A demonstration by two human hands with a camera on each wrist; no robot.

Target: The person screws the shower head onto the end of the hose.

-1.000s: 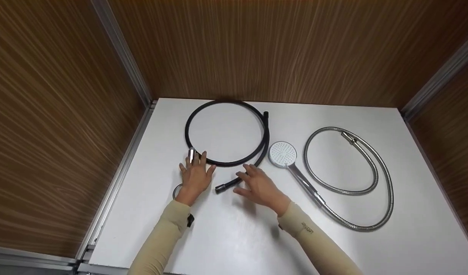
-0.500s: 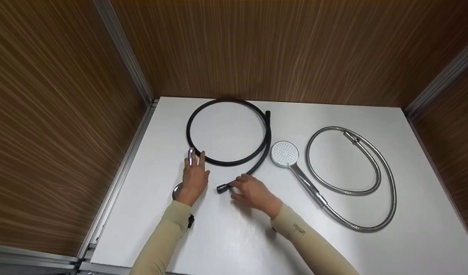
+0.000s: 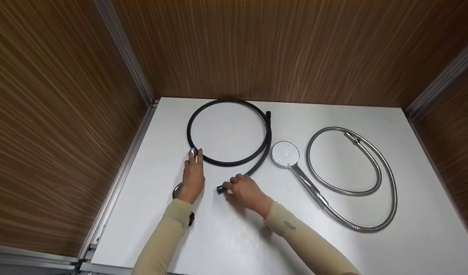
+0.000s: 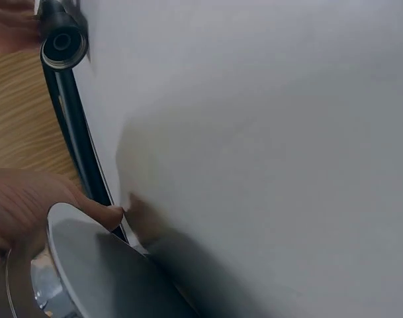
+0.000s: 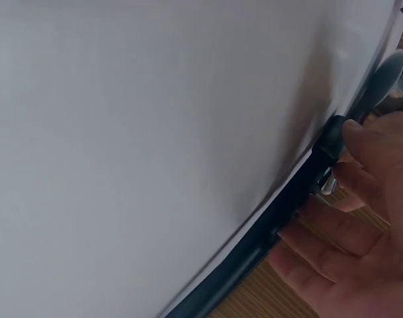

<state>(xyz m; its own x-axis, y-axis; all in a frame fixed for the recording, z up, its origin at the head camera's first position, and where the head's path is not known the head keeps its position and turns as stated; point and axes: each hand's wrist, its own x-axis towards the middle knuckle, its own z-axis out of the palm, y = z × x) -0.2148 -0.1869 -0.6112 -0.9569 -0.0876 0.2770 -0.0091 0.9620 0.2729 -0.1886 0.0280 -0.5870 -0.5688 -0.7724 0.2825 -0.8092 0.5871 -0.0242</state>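
A chrome shower head lies at the left of the table, its handle tip (image 3: 193, 151) poking out past the fingers and its round head (image 3: 177, 190) partly covered by the wrist. My left hand (image 3: 193, 177) holds its handle; the grip itself is mostly hidden. That round head (image 4: 122, 271) fills the lower left of the left wrist view. My right hand (image 3: 247, 192) pinches a black shower hose (image 3: 226, 164) just behind its end connector (image 3: 221, 189). In the right wrist view the thumb lies on the connector (image 5: 330, 138), with fingers along the hose.
Right of the hands, a second shower head (image 3: 285, 154) lies face up, joined to a coiled metal hose (image 3: 386, 172). The black hose's other end (image 3: 268, 114) lies farther back. Wood-grain panels (image 3: 256, 49) enclose the white table (image 3: 371, 252) at the back and sides.
My left hand's spread fingers have drawn together around the shower head's handle. My right hand has moved left and down along the black hose and now pinches it near the connector.
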